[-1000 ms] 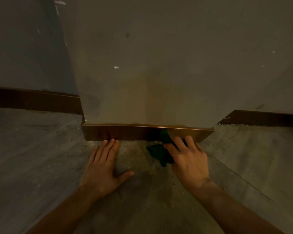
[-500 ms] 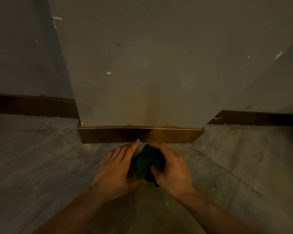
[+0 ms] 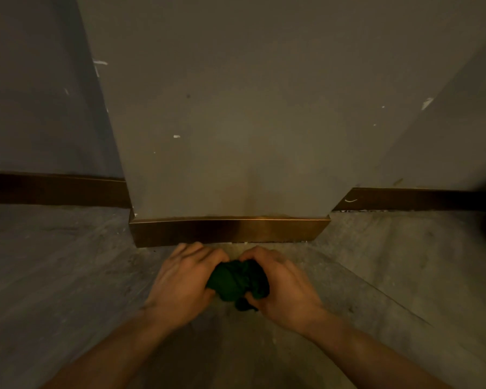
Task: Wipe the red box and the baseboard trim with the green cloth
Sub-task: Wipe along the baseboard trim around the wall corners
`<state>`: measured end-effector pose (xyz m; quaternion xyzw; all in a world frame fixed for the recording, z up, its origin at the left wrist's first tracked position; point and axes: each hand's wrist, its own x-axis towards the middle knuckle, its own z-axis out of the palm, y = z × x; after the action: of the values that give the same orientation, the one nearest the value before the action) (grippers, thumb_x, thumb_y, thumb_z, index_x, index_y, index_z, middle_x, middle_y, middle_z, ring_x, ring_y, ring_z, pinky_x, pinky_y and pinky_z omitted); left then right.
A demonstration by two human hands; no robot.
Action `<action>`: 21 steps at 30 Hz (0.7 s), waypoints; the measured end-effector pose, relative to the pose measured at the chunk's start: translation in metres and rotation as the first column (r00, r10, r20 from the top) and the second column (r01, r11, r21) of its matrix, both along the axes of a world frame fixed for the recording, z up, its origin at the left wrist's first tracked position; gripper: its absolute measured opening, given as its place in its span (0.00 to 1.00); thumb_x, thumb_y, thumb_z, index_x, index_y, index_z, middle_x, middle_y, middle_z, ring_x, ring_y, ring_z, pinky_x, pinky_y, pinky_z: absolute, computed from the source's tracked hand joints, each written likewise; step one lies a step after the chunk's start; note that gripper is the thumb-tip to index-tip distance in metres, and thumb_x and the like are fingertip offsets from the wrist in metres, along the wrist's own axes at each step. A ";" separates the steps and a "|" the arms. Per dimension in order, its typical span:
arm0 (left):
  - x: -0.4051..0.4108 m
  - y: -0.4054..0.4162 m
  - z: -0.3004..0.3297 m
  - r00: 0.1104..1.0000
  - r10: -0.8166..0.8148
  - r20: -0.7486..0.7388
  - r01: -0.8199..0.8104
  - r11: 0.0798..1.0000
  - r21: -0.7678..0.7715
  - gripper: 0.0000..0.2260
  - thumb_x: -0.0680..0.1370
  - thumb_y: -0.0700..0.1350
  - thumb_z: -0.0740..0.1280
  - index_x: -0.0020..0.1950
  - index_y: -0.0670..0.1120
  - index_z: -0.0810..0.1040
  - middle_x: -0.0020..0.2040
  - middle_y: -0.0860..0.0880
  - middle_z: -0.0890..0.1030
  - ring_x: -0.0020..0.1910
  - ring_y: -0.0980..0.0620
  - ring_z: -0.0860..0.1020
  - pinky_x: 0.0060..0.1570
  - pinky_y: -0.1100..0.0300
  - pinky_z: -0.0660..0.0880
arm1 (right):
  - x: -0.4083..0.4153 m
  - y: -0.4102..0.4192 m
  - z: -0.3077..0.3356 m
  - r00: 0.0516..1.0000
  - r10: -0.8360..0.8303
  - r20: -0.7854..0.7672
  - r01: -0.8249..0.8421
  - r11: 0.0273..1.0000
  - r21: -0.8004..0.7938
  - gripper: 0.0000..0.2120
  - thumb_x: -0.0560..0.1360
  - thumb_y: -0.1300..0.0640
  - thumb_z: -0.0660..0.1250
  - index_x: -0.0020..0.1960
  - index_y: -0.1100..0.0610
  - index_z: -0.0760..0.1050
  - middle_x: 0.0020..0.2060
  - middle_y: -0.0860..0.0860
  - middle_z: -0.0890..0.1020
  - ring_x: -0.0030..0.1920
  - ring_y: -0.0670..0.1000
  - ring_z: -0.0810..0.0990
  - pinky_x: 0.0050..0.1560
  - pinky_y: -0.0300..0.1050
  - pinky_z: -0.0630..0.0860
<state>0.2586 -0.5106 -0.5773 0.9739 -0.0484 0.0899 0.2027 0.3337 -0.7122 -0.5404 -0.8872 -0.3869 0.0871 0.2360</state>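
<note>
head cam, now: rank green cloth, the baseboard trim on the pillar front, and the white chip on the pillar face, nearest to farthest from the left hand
From the left hand:
1. green cloth: touching, bunched between it and the right hand.
2. baseboard trim: just ahead of the fingers, at the pillar foot.
3. white chip: higher up the pillar face, slightly left of centre.

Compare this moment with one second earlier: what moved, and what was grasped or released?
The right hand pulled the dark green crumpled cloth back off the shiny brown baseboard trim. The left hand lifted off the grey concrete floor and closed on the cloth, so both hands now bunch it just short of the trim. Trim, grey wall and floor look unchanged.
</note>
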 end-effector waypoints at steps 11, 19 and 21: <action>0.026 -0.014 0.067 1.000 -0.002 0.002 0.001 0.949 0.316 0.21 0.69 0.52 0.74 0.60 0.56 0.73 0.54 0.54 0.81 0.57 0.49 0.78 0.55 0.52 0.70 | 0.017 -0.012 0.037 0.924 0.024 0.381 0.049 0.982 -0.181 0.25 0.69 0.54 0.75 0.61 0.45 0.67 0.53 0.45 0.77 0.51 0.49 0.74 0.39 0.43 0.74; 0.051 -0.024 0.125 0.997 -0.064 -0.040 0.075 0.911 0.406 0.26 0.58 0.48 0.80 0.53 0.53 0.76 0.46 0.51 0.83 0.47 0.46 0.82 0.45 0.52 0.74 | 0.026 -0.026 0.089 0.906 0.009 0.423 0.087 0.974 -0.207 0.26 0.69 0.52 0.75 0.63 0.46 0.66 0.55 0.46 0.77 0.53 0.51 0.75 0.38 0.43 0.70; 0.060 -0.028 0.145 0.996 -0.087 -0.027 0.090 0.906 0.413 0.25 0.57 0.47 0.80 0.51 0.52 0.76 0.44 0.51 0.83 0.45 0.45 0.82 0.43 0.52 0.74 | 0.033 -0.031 0.111 0.893 0.024 0.448 0.093 0.967 -0.238 0.25 0.70 0.53 0.74 0.62 0.47 0.66 0.54 0.47 0.76 0.53 0.52 0.74 0.38 0.45 0.68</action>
<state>0.3190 -0.5388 -0.4319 0.9919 -0.1097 0.0647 -0.0038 0.3670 -0.7428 -0.4290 -0.9128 -0.4005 -0.0750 0.0272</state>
